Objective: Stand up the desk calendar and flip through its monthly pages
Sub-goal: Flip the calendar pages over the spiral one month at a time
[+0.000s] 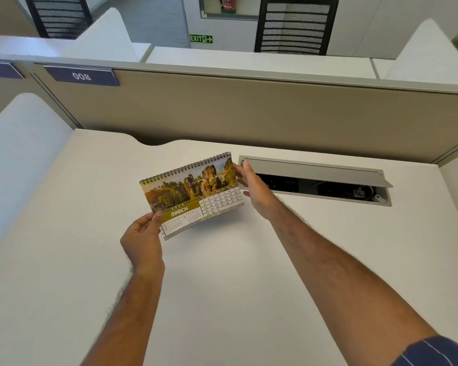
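- Calendar (192, 194) sits between both hands, over the desk (222, 286), just left of the cable tray (315, 180).
- Whether the calendar's lower edge touches the desk or floats just above it: can't tell. Faint shadow under it.
- Calendar is tilted, spiral binding on the far edge, right end farther away than the left. MARCH 2026 page faces up, rock-and-forest photo above the date grid.
- Left hand (143, 239) is at the calendar's near-left corner, thumb (158, 217) pressed on top of the page, fingers curled under: clamped on that corner.
- Right hand (251, 188) is at the calendar's right edge, nearer the spiral. Fingers reach behind the edge, thumb side at the front; looks like a light pinch on the edge, fingertips mostly hidden by the page.
- Right hand also overlaps the left end of the cable tray in view.
- Both forearms bare, extending from the bottom of view toward the calendar; left nearly straight up, right coming diagonally from lower right.
- Striped dark sleeve (434, 352) at the right upper arm.
- Cable tray lid is open, cables visible inside.
- Partition (249, 109) stands behind the calendar, label 008 (81, 76) at its upper left.
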A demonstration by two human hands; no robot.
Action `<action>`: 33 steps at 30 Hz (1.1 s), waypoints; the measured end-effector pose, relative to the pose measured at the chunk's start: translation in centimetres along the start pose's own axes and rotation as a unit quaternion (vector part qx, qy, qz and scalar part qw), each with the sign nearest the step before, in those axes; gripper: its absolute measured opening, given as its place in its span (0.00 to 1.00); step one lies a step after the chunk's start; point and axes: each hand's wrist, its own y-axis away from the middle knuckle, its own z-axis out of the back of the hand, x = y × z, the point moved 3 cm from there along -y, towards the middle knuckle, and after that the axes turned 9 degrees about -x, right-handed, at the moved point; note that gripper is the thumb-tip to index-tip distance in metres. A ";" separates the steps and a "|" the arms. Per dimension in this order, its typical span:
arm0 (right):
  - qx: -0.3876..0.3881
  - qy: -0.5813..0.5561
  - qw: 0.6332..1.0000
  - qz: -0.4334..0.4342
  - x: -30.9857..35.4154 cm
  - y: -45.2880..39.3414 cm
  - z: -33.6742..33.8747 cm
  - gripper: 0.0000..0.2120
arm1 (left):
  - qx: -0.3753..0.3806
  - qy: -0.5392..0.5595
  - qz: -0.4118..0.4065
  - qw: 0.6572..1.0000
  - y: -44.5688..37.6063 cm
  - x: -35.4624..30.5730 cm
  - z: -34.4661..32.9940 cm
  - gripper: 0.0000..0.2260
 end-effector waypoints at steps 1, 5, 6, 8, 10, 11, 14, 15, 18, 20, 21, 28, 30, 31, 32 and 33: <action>0.000 0.001 1.000 0.000 0.0 0.0 0.0 0.31 | 0.003 0.000 0.003 1.000 0.1 0.0 0.0 0.03; 0.000 -0.001 1.000 0.000 0.1 0.0 0.1 0.32 | 0.010 -0.004 0.019 1.000 0.4 -0.2 0.0 0.02; 0.000 -0.001 1.000 0.000 0.1 0.0 0.2 0.32 | 0.009 -0.008 0.020 1.000 0.5 -0.2 0.0 0.04; -0.001 0.002 1.000 0.000 0.2 0.0 0.2 0.32 | 0.009 -0.017 0.013 1.000 0.6 -0.2 -0.1 0.09; 0.000 0.007 1.000 0.005 0.2 0.0 0.2 0.31 | 0.018 -0.023 0.010 1.000 0.7 -0.2 -0.1 0.11; 0.001 0.010 1.000 0.008 0.2 0.0 0.2 0.31 | 0.022 -0.026 0.008 0.999 0.7 -0.3 -0.1 0.11; 0.005 0.012 1.000 0.011 0.3 0.1 0.3 0.31 | 0.034 -0.033 0.000 0.999 0.8 -0.5 -0.2 0.13; 0.005 0.012 1.000 0.009 0.3 0.1 0.4 0.31 | 0.039 -0.032 0.001 0.999 0.8 -0.6 -0.1 0.12; 0.002 0.011 1.000 0.004 0.5 0.2 0.4 0.32 | 0.074 -0.018 0.021 0.997 0.9 -0.9 -0.2 0.07; 0.004 0.011 1.000 0.006 0.6 0.2 0.3 0.32 | 0.110 -0.005 0.049 0.993 1.0 -1.1 -0.3 0.07; 0.006 0.011 1.000 0.007 0.5 0.2 0.3 0.33 | 0.131 0.001 0.058 0.990 1.0 -1.3 -0.3 0.09; 0.039 -0.018 0.999 0.013 0.1 0.0 0.5 0.35 | 0.214 0.128 0.040 0.967 0.3 -3.9 0.5 0.22; 0.038 -0.014 0.999 0.026 0.0 0.0 0.5 0.34 | 0.228 0.152 0.023 0.961 0.0 -5.1 0.4 0.27; 0.028 -0.013 0.999 0.027 0.0 0.0 0.5 0.33 | 0.233 0.161 0.021 0.959 -0.1 -5.6 0.4 0.27; 0.018 -0.013 0.999 0.025 0.0 0.0 0.5 0.31 | 0.235 0.168 0.023 0.957 -0.1 -6.2 0.3 0.25; 0.010 -0.015 1.000 0.020 0.0 0.0 0.5 0.29 | 0.234 0.172 0.027 0.957 -0.3 -6.8 0.2 0.22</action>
